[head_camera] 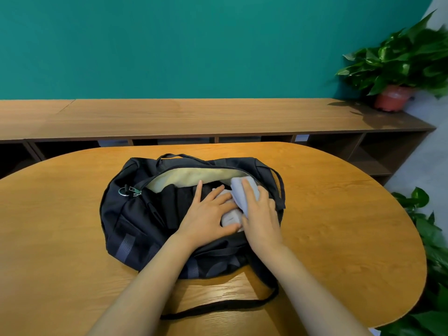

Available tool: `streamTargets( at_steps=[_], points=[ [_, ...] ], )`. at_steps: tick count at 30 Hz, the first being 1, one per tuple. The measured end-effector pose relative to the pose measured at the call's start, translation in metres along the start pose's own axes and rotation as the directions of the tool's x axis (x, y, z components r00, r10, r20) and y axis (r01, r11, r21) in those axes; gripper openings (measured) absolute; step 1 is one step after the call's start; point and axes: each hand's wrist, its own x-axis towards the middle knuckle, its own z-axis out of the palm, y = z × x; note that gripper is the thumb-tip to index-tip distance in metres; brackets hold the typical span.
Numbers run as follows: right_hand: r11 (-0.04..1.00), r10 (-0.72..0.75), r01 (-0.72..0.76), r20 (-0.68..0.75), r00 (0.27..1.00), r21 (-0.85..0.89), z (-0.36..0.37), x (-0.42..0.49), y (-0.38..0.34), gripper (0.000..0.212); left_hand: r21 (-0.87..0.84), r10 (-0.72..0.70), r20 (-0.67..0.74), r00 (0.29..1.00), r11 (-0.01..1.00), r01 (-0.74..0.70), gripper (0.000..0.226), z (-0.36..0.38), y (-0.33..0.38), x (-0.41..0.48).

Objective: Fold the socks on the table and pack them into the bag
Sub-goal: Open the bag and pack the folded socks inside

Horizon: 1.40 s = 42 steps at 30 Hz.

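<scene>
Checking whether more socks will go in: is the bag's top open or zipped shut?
Open. The bag gapes along its top, pale lining showing, with left hand and right hand on socks inside.
</scene>
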Motion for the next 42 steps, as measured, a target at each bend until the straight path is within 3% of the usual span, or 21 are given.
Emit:
streamTargets(
  at_steps=[5,8,11,13,15,19,22,27,30,33,37,42],
  points=[
    [0.956,0.119,-0.118,-0.014,0.993,-0.269,0.009,0.003,-0.008,0.074,-0.002,-0.005,0.028,1.000,1.000,0.005,0.070,0.000,0.000,0.001],
    [0.948,0.080,-0.060,0.051,0.995,-0.312,0.010,0.009,-0.008,0.074,-0.057,-0.009,-0.001,1.000,0.998,0.008,0.068,0.000,0.000,-0.001],
    [0.964,-0.039,0.065,0.102,0.994,-0.257,0.000,0.010,0.007,0.087,-0.223,-0.040,-0.119,0.992,0.975,0.013,0.072,-0.001,0.002,-0.003],
    [0.964,-0.116,0.132,0.083,0.990,-0.232,-0.009,0.007,0.013,0.082,-0.248,0.057,-0.161,0.985,0.964,-0.096,0.079,-0.004,0.003,-0.002],
    [0.963,-0.166,0.182,0.093,0.982,-0.198,-0.015,0.005,0.018,0.073,-0.271,0.169,-0.100,0.981,0.944,-0.190,0.076,-0.007,0.007,0.000],
    [0.974,-0.225,0.220,0.111,0.968,0.051,-0.027,-0.007,0.039,0.065,-0.382,0.136,-0.004,0.991,0.915,-0.128,0.060,-0.007,0.001,0.003],
    [0.969,-0.227,0.230,-0.049,0.973,0.084,-0.036,-0.022,0.066,0.055,-0.348,0.111,0.023,0.994,0.933,-0.097,0.051,-0.006,-0.001,0.006],
    [0.954,-0.298,0.295,-0.060,0.953,-0.052,-0.032,-0.029,0.093,0.039,-0.278,0.101,0.058,0.993,0.957,-0.081,0.052,-0.010,0.012,0.022],
    [0.972,-0.231,0.230,-0.005,0.973,-0.044,-0.030,-0.022,0.097,0.039,-0.266,0.096,0.109,0.989,0.962,-0.064,0.054,-0.008,0.016,0.028],
    [0.961,-0.243,0.256,0.115,0.963,-0.106,-0.030,-0.009,0.097,0.043,-0.249,0.108,0.127,0.986,0.966,-0.074,0.062,-0.005,0.016,0.030],
    [0.936,-0.307,0.329,0.169,0.937,-0.124,-0.040,-0.004,0.095,0.008,-0.141,0.127,0.133,0.983,0.984,-0.108,0.068,0.002,0.013,0.030],
    [0.917,-0.398,0.398,-0.040,0.916,-0.020,-0.059,-0.013,0.106,0.008,-0.022,0.096,0.155,0.983,0.995,-0.094,0.061,0.004,0.012,0.032]
  ],
)
